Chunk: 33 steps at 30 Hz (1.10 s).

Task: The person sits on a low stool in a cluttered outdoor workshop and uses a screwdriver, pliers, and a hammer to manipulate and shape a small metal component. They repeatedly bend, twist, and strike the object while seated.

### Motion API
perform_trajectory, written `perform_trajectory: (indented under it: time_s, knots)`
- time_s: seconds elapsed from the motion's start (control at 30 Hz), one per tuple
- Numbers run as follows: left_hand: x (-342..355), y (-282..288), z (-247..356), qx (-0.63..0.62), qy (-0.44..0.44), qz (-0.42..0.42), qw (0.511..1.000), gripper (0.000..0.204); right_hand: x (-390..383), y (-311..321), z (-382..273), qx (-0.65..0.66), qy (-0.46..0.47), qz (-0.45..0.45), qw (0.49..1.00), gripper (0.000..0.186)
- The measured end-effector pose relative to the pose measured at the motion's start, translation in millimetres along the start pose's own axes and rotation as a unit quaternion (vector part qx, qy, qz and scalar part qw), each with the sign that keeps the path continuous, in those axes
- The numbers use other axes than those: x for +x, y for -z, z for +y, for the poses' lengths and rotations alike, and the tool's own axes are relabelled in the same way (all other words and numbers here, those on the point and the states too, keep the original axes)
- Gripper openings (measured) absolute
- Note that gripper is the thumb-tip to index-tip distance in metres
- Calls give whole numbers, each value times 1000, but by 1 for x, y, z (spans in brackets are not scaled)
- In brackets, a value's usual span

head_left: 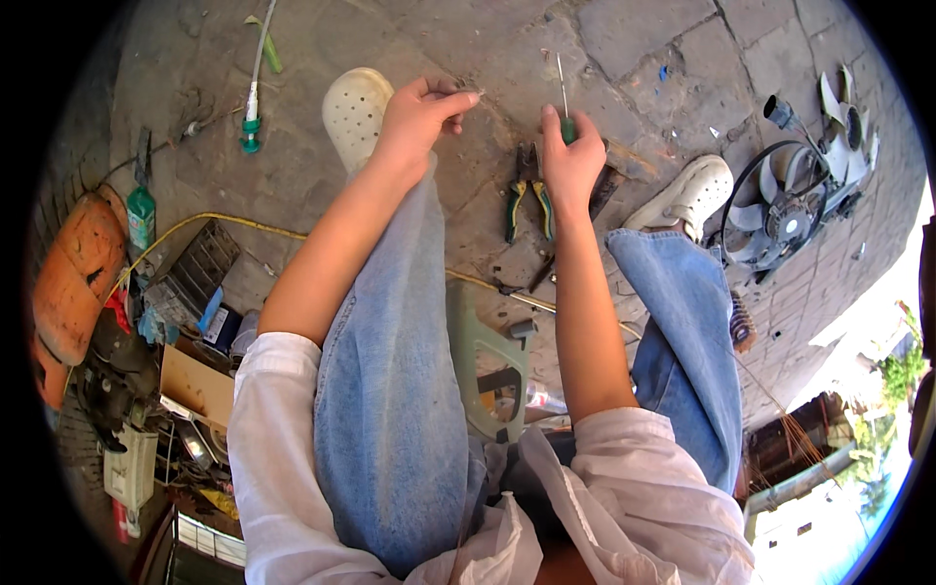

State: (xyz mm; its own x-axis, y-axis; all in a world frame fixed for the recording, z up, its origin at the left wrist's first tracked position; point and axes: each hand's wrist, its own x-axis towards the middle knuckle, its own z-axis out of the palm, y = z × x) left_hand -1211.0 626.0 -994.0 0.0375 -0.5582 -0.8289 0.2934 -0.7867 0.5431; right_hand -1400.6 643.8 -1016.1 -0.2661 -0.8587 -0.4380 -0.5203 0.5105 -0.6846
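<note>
My left hand (pixel 424 112) is raised above the paved ground, close to a cream clog. Its thumb and fingers are pinched together, and what they hold, if anything, is too small to make out. To its right, my right hand (pixel 573 156) is closed around the green handle of a screwdriver (pixel 562 88). The thin metal shaft points away from me, its tip over the paving. Just left of my right wrist, pliers (pixel 527 190) with green-and-yellow handles lie on the ground. A tool with a wooden handle (pixel 632 162) lies partly hidden behind that hand.
At right are dismantled fans (pixel 785 224) with grey blades. A green plastic stool (pixel 468 336) stands between my legs. A yellow hose (pixel 234 220) crosses the ground. To the left are an orange metal body (pixel 73 283), a cardboard box (pixel 195 385) and a white-and-green corded tool (pixel 252 122).
</note>
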Motion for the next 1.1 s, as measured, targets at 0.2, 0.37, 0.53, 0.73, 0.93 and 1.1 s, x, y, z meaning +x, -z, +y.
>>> perform_trajectory:
  time_s: [0.2,0.37,0.53,0.73,0.93,1.1]
  knots:
    - [9,10,-15,21,6,35,999,24,-5,-15,25,-159,122,158,967,25]
    - [10,10,-17,19,4,35,999,24,21,-40,13,-94,182,58,977,19]
    - [7,11,-18,15,0,30,999,24,34,-53,10,-149,202,48,967,17]
    - [6,13,-16,-5,-14,29,999,25,31,-50,8,-132,188,45,972,14]
    - [4,10,-14,23,-31,31,999,23,12,-38,-19,121,25,-94,988,12]
    - [6,6,-21,96,-45,12,994,21,-9,-40,-16,190,-1,-184,964,13]
